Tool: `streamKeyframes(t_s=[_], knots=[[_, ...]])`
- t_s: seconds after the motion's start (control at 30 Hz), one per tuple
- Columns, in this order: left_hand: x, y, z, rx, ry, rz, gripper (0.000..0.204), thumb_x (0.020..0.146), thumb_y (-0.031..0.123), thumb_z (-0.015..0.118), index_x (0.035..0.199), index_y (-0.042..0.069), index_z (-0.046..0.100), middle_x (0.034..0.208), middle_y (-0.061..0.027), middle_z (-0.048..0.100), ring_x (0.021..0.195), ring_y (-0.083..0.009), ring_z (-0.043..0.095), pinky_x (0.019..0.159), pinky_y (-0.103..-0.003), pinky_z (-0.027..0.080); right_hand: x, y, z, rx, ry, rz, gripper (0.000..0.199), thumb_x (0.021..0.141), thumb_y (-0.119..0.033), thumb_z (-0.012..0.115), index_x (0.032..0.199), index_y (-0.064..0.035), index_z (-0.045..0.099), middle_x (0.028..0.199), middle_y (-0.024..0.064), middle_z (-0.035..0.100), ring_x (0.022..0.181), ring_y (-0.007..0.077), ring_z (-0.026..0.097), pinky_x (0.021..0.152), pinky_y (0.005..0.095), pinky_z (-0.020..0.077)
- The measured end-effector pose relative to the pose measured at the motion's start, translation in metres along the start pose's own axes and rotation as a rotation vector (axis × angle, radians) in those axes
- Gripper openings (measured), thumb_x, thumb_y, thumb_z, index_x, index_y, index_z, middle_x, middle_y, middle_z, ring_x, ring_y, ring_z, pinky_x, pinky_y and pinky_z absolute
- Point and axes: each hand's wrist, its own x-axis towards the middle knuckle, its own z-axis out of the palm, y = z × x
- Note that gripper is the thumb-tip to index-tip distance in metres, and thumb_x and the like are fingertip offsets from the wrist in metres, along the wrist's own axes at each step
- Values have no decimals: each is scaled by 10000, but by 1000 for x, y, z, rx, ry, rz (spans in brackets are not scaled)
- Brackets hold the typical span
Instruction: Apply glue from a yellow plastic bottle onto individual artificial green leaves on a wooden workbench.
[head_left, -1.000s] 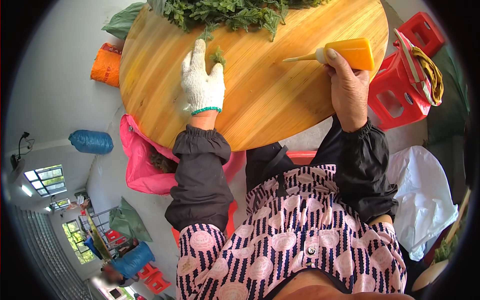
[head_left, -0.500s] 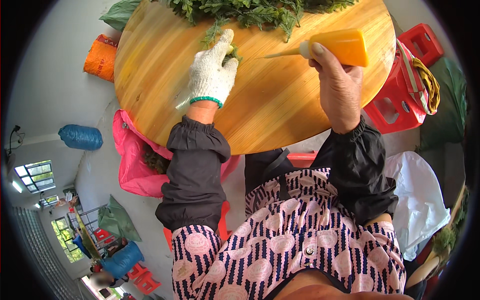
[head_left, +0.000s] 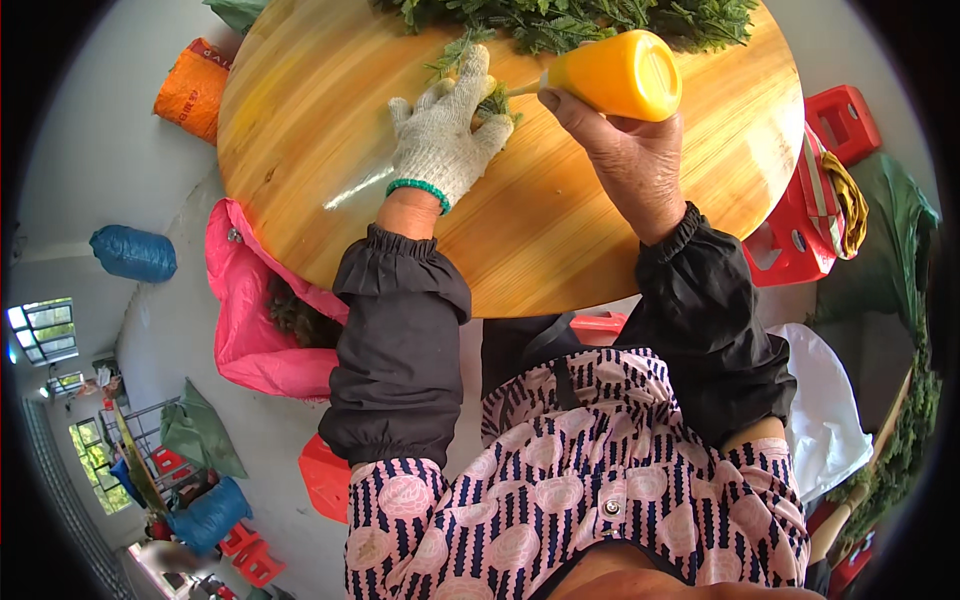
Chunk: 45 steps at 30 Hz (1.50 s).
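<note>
My left hand [head_left: 440, 135], in a white knitted glove with a green cuff, holds a small green sprig [head_left: 496, 102] between thumb and fingers, low over the round wooden table [head_left: 560, 220]. Some of the sprig is hidden by the glove. Bare, my right hand [head_left: 630, 165] grips a yellow squeeze bottle [head_left: 600, 78] tipped on its side, its base to the right. The bottle's thin nozzle points left and reaches the sprig; whether the tip touches it I cannot tell. A pile of green artificial-looking foliage [head_left: 590, 22] lies at the table's far edge.
Below the table's left edge sits a pink bag [head_left: 235, 330] with dark stuff inside. An orange bag [head_left: 190, 92] stands farther left. On the right are red stools [head_left: 790, 245], a green sack [head_left: 870, 230] and a white plastic bag [head_left: 825, 420].
My right hand has brought the bottle left and turned it, so its nozzle now meets the sprig. My left hand has shifted slightly right, with some fingers spread more.
</note>
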Motion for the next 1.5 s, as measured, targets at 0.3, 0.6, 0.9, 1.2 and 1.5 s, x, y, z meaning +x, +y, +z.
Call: streamKeyframes(t_s=[0.3, 0.6, 0.9, 1.2, 1.5], knots=[[3, 5, -1, -23, -61, -70, 809, 938, 406, 650, 1623, 202, 271, 1401, 18, 656, 1348, -318, 531, 1172, -640, 212, 3, 19, 11, 9, 70, -79, 256, 814, -43, 865, 1011, -1, 707, 927, 25, 743, 846, 102, 690, 775, 280, 566], [1, 3, -2, 21, -91, -70, 739, 943, 435, 648, 1601, 299, 339, 1425, -68, 628, 1398, -320, 488, 1194, -667, 189, -4, 14, 6, -174, -24, -53, 301, 887, 1, 787, 1160, 36, 666, 1069, 104, 751, 1003, 178, 733, 901, 312, 593], [2, -2, 4, 16, -100, -99, 666, 943, 477, 658, 1557, 371, 422, 1436, -112, 607, 1424, -309, 461, 1221, -654, 158, -8, 5, 4, -175, -35, -2, 261, 899, -13, 779, 1136, 31, 679, 1052, 102, 758, 988, 177, 739, 887, 307, 599], [-1, -1, 15, 56, -54, -6, 547, 997, 385, 602, 1527, 388, 466, 1429, -29, 623, 1409, -299, 477, 1212, -646, 161, -17, 6, 0, -209, 31, 36, 256, 898, -21, 784, 1128, 31, 686, 1038, 88, 755, 973, 171, 737, 866, 302, 601], [1, -12, 34, 169, 72, 134, 514, 1003, 289, 564, 1506, 376, 504, 1383, -13, 648, 1346, -297, 527, 1177, -622, 217, -20, 9, -5, -159, 25, -6, 239, 895, -4, 777, 1113, 38, 689, 1032, 96, 756, 964, 175, 738, 859, 304, 603]])
